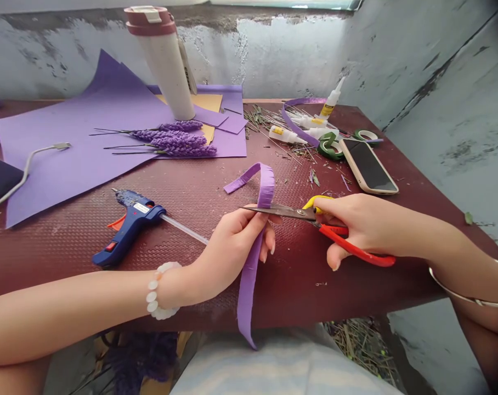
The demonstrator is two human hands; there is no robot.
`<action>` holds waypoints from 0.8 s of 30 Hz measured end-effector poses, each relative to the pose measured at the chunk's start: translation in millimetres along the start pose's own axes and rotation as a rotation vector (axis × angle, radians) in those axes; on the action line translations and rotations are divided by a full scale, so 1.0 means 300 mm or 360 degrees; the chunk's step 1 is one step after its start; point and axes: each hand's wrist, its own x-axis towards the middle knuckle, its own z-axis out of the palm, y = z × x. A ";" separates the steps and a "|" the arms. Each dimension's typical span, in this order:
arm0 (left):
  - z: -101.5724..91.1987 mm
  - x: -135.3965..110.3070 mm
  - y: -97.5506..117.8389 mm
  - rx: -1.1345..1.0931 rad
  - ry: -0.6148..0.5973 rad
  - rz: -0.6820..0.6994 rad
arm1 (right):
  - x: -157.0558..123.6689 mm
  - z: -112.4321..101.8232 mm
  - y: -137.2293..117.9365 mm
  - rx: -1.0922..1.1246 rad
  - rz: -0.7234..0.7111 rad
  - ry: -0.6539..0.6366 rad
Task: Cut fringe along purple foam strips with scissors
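My left hand [238,244] pinches a long purple paper strip [246,299] near its middle. The strip's upper part curls over to the left and shows a row of fine cuts; the lower part hangs down past the table's front edge. In my right hand [364,227] is a pair of scissors [288,212] with one red and one yellow handle. Their blades reach left to the strip just above my left fingers. Whether the blades are parted around the paper is hard to make out.
Left lies a blue hot glue gun [136,222] with its glue stick. Behind are purple paper sheets [68,131], purple flower stems [179,140] and a tall white tumbler [167,71]. Glue bottles [284,134], green tape [330,147], loose wires and a phone [370,166] occupy the back right.
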 end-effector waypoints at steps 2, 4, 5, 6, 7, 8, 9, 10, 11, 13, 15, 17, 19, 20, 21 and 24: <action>-0.001 0.001 0.003 0.0032 -0.0002 -0.0008 | 0.002 0.009 0.009 -0.0036 -0.0009 0.0071; -0.001 0.002 0.005 0.0068 -0.0005 -0.0014 | 0.004 0.022 0.029 -0.0108 -0.0033 0.0167; -0.001 0.002 0.006 0.0082 -0.0011 -0.0016 | 0.006 0.030 0.042 -0.0162 -0.0086 0.0264; -0.001 0.002 0.006 0.0089 -0.0015 -0.0012 | 0.008 0.037 0.056 -0.0204 -0.0140 0.0290; -0.001 0.002 0.006 0.0090 -0.0019 -0.0003 | 0.010 0.044 0.069 -0.0228 -0.0182 0.0312; -0.001 0.001 0.006 0.0087 -0.0024 0.0010 | 0.012 0.050 0.081 -0.0239 -0.0205 0.0331; -0.001 0.000 0.006 0.0084 -0.0028 0.0024 | 0.014 0.055 0.090 -0.0242 -0.0217 0.0321; -0.001 0.000 0.006 0.0080 -0.0032 0.0039 | 0.015 0.058 0.095 -0.0242 -0.0216 0.0311; -0.002 -0.001 0.006 0.0081 -0.0036 0.0048 | 0.015 0.059 0.096 -0.0241 -0.0207 0.0293; -0.003 -0.001 0.006 0.0086 -0.0048 0.0049 | 0.012 0.055 0.084 -0.0238 -0.0177 0.0261; -0.005 0.001 0.005 0.0086 -0.0049 0.0035 | 0.007 0.046 0.059 -0.0226 -0.0137 0.0243; -0.006 0.002 0.006 0.0083 -0.0033 0.0016 | -0.001 0.035 0.031 -0.0205 -0.0087 0.0209; -0.006 0.004 0.007 0.0090 -0.0022 0.0006 | -0.007 0.026 0.009 -0.0176 -0.0083 0.0227; -0.006 0.005 0.008 0.0099 -0.0021 0.0006 | -0.009 0.022 0.002 -0.0163 -0.0073 0.0208; -0.006 0.006 0.008 0.0106 -0.0025 0.0004 | -0.011 0.019 -0.003 -0.0148 -0.0061 0.0191; -0.007 0.008 0.008 0.0108 -0.0023 0.0000 | -0.015 0.014 -0.007 -0.0096 -0.0018 0.0129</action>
